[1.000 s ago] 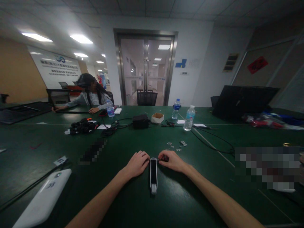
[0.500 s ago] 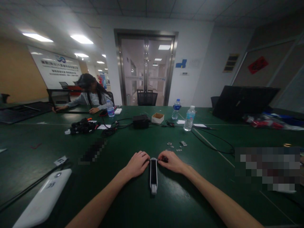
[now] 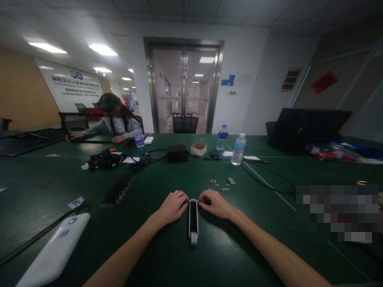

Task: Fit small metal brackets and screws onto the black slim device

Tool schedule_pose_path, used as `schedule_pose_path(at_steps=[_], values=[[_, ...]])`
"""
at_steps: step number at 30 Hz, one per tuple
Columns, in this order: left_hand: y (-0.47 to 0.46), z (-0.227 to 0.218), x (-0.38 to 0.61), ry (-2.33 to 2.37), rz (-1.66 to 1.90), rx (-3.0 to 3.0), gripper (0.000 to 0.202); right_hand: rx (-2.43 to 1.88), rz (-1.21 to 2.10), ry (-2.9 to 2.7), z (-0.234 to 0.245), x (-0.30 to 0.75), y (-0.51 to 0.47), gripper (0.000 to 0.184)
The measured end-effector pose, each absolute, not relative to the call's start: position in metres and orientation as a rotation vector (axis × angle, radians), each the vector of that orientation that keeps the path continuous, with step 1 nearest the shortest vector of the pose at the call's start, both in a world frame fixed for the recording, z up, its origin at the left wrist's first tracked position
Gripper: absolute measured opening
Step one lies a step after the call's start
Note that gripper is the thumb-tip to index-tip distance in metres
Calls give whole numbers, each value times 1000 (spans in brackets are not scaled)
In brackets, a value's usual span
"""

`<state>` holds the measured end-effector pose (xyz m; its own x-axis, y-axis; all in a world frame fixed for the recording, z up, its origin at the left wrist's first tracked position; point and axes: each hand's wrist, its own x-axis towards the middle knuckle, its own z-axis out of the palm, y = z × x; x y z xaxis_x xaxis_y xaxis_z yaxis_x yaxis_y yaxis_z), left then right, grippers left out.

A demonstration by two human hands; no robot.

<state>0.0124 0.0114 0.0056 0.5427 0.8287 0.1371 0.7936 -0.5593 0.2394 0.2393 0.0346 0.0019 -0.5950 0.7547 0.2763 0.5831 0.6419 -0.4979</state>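
A narrow black and silver device (image 3: 193,220) lies lengthwise on the green table (image 3: 209,259) straight in front of me. My left hand (image 3: 172,206) rests against its far left side with the fingers curled. At the far right end my right hand (image 3: 216,203) is pinched on a small dark part I cannot make out, held against the device's tip. Several small metal washers and a little metal piece (image 3: 223,183) lie just beyond my right hand.
A white oblong device (image 3: 54,251) and a black cable lie at near left. Farther back stand water bottles (image 3: 238,149), a small box (image 3: 198,148), a black adapter (image 3: 177,152) and tangled cables. Another person sits at far left. A black laptop (image 3: 305,125) is at right.
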Motion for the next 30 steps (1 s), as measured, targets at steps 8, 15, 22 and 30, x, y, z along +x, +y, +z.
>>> schedule_pose_path(at_steps=[8,15,22,30], values=[[10,7,12,1393,347,2597,21,-1051,517,-2396,3,239,34,8],[10,7,13,1398,349,2603,20,-1032,503,-2402,1,240,35,9],[12,4,12,1385,361,2603,21,-1035,476,-2418,1,239,35,7],[13,4,14,1382,355,2640,21,-992,449,-2429,-4,240,38,6]])
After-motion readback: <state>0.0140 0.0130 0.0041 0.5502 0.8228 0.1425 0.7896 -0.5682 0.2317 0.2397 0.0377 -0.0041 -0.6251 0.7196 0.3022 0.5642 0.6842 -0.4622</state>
